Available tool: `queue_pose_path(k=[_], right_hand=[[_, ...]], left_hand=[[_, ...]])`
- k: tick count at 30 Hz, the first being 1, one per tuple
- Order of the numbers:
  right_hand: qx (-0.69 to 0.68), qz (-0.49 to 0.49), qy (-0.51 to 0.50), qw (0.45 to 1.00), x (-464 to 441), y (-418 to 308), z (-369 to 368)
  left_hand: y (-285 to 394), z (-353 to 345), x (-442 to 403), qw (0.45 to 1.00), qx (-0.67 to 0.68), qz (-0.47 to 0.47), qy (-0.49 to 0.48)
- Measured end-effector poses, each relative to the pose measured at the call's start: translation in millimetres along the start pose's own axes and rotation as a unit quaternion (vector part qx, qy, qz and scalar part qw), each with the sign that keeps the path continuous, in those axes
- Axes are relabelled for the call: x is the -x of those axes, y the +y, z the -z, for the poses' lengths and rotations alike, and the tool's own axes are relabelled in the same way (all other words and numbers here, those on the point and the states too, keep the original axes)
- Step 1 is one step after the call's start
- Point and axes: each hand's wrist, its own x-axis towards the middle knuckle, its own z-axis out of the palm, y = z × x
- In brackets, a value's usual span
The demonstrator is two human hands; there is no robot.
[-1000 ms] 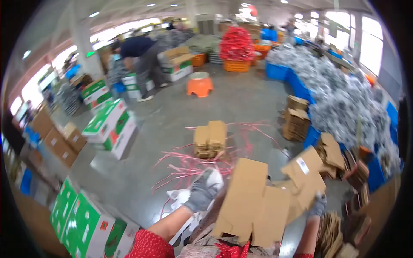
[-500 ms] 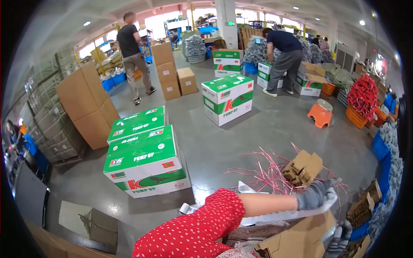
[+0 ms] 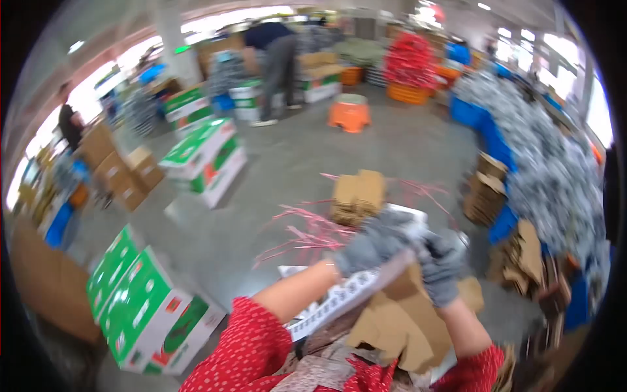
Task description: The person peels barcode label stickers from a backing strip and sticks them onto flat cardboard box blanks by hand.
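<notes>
Concrete floor (image 3: 287,157) of a large hall, grey and glossy, blurred in places. Listed at left front: two green-and-white cartons (image 3: 147,313), set side by side; beyond them, one further green-and-white carton (image 3: 206,160) and a group of brown boxes (image 3: 117,173). Listed at rear: a stooped person (image 3: 277,59) in a dark top and grey trousers, among open cartons; one orange stool (image 3: 349,114); one red heap (image 3: 410,60) in an orange basket (image 3: 406,93). Listed at right: a long mound of grey wrapped items (image 3: 548,157), bordered by blue bins (image 3: 499,147), with cardboard stacks (image 3: 484,196) beside them. At centre, a bundle of folded cardboard (image 3: 358,196) is laid on the floor next to loose pink straps (image 3: 307,228). In front, one long white strip (image 3: 343,302), dark-marked along its length, is slanted over the lap; its upper end is clasped by the gloved left hand (image 3: 372,245). By that end the gloved right hand (image 3: 441,268) is placed, fingers bent; whether anything is gripped by it cannot be told. Brown cardboard sheets (image 3: 398,326) are spread beneath the right forearm.
</notes>
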Motion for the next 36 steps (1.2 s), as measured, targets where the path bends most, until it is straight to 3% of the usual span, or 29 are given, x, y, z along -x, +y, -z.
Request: queue_pose_path(k=[1,3,7,10,15,18,21,23,26,27,29,30,31,33,34,35,36], right_hand=[[-0.044,-0.016,0.013,0.999,4.8,4.2,-6.6],[-0.075,-0.035,0.041,0.996,5.1,5.7,-5.3],[-0.028,0.011,0.007,1.0,-0.6,0.6,5.4],[-0.048,0.027,0.017,0.998,1.3,1.8,3.9],[0.083,0.106,0.012,0.991,9.1,5.4,-4.9],[0.12,0.128,0.018,0.984,13.9,5.5,-11.2],[0.149,0.157,0.053,0.975,16.8,-3.3,-12.0],[0.131,0.156,0.013,0.979,24.4,-8.7,-14.1],[0.093,0.152,-0.066,0.982,27.6,-21.2,-11.0],[0.021,0.083,-0.079,0.993,27.0,-30.8,-2.9],[-0.125,-0.061,-0.103,0.985,30.8,-36.7,17.5],[-0.127,-0.066,-0.105,0.984,30.2,-32.6,26.4],[-0.105,-0.125,-0.114,0.98,27.7,-25.0,38.8],[-0.087,-0.232,-0.132,0.96,30.2,-8.0,56.8],[-0.091,-0.282,-0.14,0.945,35.0,-0.2,60.6],[-0.091,-0.296,-0.174,0.935,35.2,3.4,67.1],[-0.091,-0.308,-0.208,0.924,35.8,0.3,69.7]], left_hand=[[8.7,2.6,0.3,0.996,0.066,0.057,-0.001],[34.9,-0.8,-24.8,0.965,-0.142,0.221,0.022],[18.5,-5.4,-17.0,0.988,-0.061,0.13,0.05],[17.8,-2.7,-11.6,0.974,-0.09,0.207,0.024],[31.8,-0.3,-13.9,0.965,-0.001,0.259,0.037],[28.4,0.4,-10.0,0.975,-0.021,0.213,0.058],[25.4,3.9,-8.4,0.97,-0.042,0.228,0.067],[17.9,10.8,-5.4,0.969,-0.051,0.232,0.071],[-14.9,39.5,13.5,0.973,-0.208,0.095,0.045],[-18.0,50.4,18.7,0.973,-0.207,0.096,0.044],[-25.5,64.9,31.4,0.881,-0.472,-0.004,0.035],[-30.6,68.3,37.6,0.806,-0.589,-0.053,0.027],[-39.9,69.1,44.0,0.808,-0.587,-0.044,0.024],[-58.6,73.7,66.8,0.938,-0.339,-0.016,0.072],[-55.9,72.3,82.5,0.974,-0.205,0.012,0.101],[-55.2,67.3,97.7,0.973,-0.203,0.047,0.101],[-50.7,54.8,98.7,0.975,-0.088,0.12,0.167]])
